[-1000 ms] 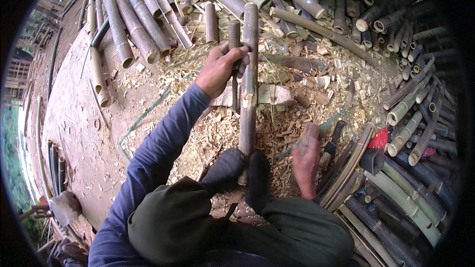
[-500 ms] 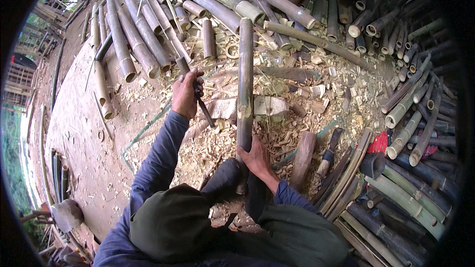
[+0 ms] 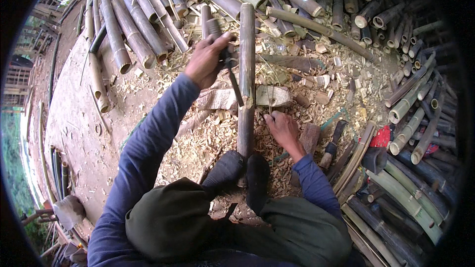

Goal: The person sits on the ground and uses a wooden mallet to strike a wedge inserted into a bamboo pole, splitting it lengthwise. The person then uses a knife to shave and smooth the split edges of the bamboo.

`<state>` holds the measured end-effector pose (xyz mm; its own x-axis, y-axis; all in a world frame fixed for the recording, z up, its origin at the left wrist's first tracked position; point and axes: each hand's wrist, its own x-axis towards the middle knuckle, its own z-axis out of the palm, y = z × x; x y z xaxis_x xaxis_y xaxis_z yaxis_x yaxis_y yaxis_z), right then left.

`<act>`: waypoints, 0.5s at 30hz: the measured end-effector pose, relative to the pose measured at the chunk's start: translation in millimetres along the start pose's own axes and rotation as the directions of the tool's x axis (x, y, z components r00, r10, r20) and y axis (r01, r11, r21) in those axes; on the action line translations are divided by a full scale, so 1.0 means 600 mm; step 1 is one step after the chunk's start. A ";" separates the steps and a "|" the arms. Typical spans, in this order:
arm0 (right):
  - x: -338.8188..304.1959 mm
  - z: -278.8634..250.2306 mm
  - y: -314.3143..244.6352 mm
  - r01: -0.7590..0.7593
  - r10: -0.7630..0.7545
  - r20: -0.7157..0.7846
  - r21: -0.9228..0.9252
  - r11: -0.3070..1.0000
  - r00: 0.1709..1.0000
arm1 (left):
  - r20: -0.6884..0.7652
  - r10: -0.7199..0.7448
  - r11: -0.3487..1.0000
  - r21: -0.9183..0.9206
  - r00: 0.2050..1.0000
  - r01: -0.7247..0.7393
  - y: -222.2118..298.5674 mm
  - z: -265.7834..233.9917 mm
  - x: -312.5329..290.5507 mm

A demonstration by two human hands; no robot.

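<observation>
Between my two dark-covered feet [image 3: 226, 170] a bamboo pole [image 3: 246, 54] points away from me, resting across a pale wood block [image 3: 217, 99]. My left hand [image 3: 205, 62] is closed around a chisel-like tool with a thick dark handle [image 3: 213, 28]. Its narrow blade [image 3: 235, 85] slants down to the pole's left side, by a pale cut spot at a node. To the right of the pole, apart from it, is my right hand [image 3: 283, 129]. Its fingers are bent and pinched together; what they hold, if anything, is too small to name.
Bamboo poles [image 3: 141, 24] lie at the far left, and more are stacked on the right [image 3: 405, 133]. Wood chips [image 3: 213, 136] cover the ground around the block. A short log [image 3: 309, 138] and a dark-handled tool [image 3: 336, 138] lie beside my right forearm.
My left hand has brought the tool rightward and up to the pole. My right hand has let go of the pole and moved right and farther away from me.
</observation>
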<state>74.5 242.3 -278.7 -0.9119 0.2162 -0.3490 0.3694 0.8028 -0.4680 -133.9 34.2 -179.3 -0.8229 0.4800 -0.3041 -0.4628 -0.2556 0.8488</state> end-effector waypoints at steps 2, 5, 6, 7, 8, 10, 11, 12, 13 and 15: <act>0.021 0.025 0.062 0.130 -0.116 -0.059 0.398 0.908 0.991 | 0.092 -0.012 1.000 -0.005 0.996 0.012 -0.002 0.041 0.028; 0.009 -0.053 0.051 -0.045 0.249 -0.147 0.776 0.629 0.957 | 0.059 0.000 1.000 0.010 0.998 -0.001 0.000 0.043 0.037; 0.002 -0.091 0.096 0.031 0.305 -0.274 0.788 0.615 0.912 | 0.073 0.000 1.000 -0.021 0.997 0.001 -0.004 0.049 0.043; -0.009 -0.131 0.147 0.105 0.361 -0.398 0.780 0.617 0.843 | 0.095 -0.002 0.998 -0.056 0.995 0.008 -0.011 0.057 0.051; -0.026 -0.172 0.196 -0.039 0.405 -0.451 0.629 0.776 0.795 | 0.108 -0.006 0.998 -0.061 0.994 0.013 -0.011 0.061 0.053; -0.074 -0.195 0.199 -0.148 0.352 -0.512 0.396 0.906 0.784 | 0.100 -0.013 0.998 -0.057 0.995 0.019 -0.009 0.048 0.048; -0.104 -0.189 0.217 -0.257 0.355 -0.492 0.257 0.932 0.795 | 0.096 0.009 1.000 -0.008 0.995 -0.008 -0.003 0.055 0.048; -0.131 -0.177 0.238 -0.356 0.365 -0.468 0.111 0.928 0.805 | 0.090 0.026 0.999 0.044 0.996 -0.030 0.001 0.062 0.047; -0.155 -0.162 0.200 -0.458 0.448 -0.331 0.050 0.887 0.831 | 0.064 0.040 0.993 0.108 0.997 -0.047 0.005 0.057 0.041; -0.203 -0.120 0.156 -0.559 0.558 -0.069 -0.202 0.804 0.827 | 0.105 0.102 0.989 0.095 0.989 -0.112 0.004 0.063 0.045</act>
<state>207.2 330.9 -221.6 -0.5603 0.6651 -0.4937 0.7708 0.6369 -0.0167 -144.5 78.0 -169.3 -0.8268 0.5366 -0.1689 -0.3342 -0.2271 0.9147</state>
